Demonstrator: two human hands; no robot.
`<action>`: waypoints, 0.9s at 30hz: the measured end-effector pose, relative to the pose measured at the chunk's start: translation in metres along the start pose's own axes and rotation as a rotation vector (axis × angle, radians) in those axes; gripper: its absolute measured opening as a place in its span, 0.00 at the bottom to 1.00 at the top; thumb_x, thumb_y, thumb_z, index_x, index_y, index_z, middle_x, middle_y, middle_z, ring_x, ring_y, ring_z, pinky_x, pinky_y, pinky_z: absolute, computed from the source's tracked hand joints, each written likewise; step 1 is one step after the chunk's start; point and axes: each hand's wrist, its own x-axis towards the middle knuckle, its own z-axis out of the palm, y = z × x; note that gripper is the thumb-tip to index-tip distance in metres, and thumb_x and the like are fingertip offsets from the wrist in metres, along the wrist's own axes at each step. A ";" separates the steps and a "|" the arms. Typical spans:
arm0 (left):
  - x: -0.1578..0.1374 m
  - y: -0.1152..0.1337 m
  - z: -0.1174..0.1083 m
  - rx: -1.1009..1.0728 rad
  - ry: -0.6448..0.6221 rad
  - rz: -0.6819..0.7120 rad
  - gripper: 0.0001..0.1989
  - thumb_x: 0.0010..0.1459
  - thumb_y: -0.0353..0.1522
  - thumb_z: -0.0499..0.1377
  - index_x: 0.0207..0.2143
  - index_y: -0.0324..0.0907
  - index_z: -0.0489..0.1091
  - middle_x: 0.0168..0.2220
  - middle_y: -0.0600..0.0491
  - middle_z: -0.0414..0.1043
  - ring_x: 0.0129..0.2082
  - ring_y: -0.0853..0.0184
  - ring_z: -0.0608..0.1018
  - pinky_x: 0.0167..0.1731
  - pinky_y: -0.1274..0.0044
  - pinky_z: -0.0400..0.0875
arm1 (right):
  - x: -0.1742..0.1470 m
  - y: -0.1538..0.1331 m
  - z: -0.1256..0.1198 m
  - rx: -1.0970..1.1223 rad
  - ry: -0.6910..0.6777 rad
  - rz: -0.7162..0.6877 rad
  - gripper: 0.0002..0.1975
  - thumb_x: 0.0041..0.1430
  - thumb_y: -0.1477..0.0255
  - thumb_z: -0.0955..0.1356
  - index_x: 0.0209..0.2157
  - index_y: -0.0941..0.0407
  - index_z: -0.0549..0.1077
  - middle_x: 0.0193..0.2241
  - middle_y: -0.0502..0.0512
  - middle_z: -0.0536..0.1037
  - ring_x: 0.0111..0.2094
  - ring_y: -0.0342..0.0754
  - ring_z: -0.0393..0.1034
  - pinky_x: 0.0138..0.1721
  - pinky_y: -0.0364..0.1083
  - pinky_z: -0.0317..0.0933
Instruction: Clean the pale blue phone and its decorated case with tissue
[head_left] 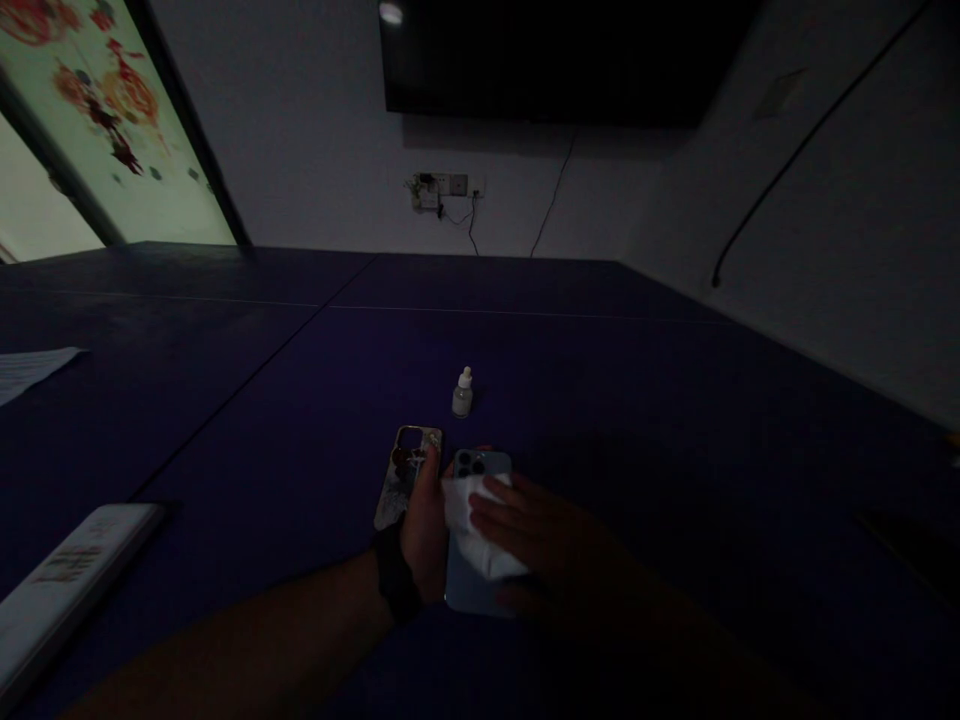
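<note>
My left hand (pixel 428 525), with a dark watch on its wrist, grips a light blue smartphone (pixel 474 592) by its left edge. The phone's back and camera lenses face up. Pressed flat on that back is a crumpled white tissue (pixel 480 540), held under the fingers of my right hand (pixel 536 530). Just left of the phone lies a patterned phone case (pixel 394 495) with a camera cutout, partly covered by my left thumb. Beyond them a small dropper bottle (pixel 462 397) with a white cap stands upright.
A long white box (pixel 67 575) lies at the left on the dark blue table (pixel 285 400). Farther back on that side is a sheet of paper (pixel 34 370). A wall socket strip (pixel 450 186) with cables and a dark screen (pixel 562 60) are on the far wall.
</note>
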 end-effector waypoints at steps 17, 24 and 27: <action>-0.003 0.000 0.006 -0.007 0.094 -0.016 0.35 0.66 0.55 0.44 0.60 0.38 0.67 0.45 0.41 0.78 0.40 0.56 0.81 0.45 0.66 0.72 | 0.000 -0.003 -0.008 -0.052 0.011 0.045 0.31 0.69 0.56 0.64 0.65 0.60 0.64 0.65 0.64 0.66 0.69 0.58 0.54 0.69 0.62 0.49; -0.001 0.000 -0.003 0.018 0.038 -0.026 0.37 0.64 0.57 0.47 0.61 0.39 0.66 0.47 0.40 0.78 0.44 0.54 0.80 0.49 0.64 0.70 | 0.002 -0.005 -0.003 -0.054 0.016 -0.001 0.30 0.69 0.56 0.63 0.65 0.60 0.64 0.65 0.63 0.66 0.69 0.56 0.55 0.69 0.60 0.49; 0.001 -0.003 -0.005 0.018 0.006 -0.016 0.35 0.63 0.56 0.50 0.60 0.41 0.68 0.48 0.42 0.78 0.45 0.54 0.80 0.50 0.63 0.69 | 0.000 0.004 -0.003 -0.116 0.089 0.103 0.29 0.70 0.59 0.63 0.65 0.62 0.63 0.65 0.67 0.64 0.69 0.58 0.55 0.68 0.63 0.51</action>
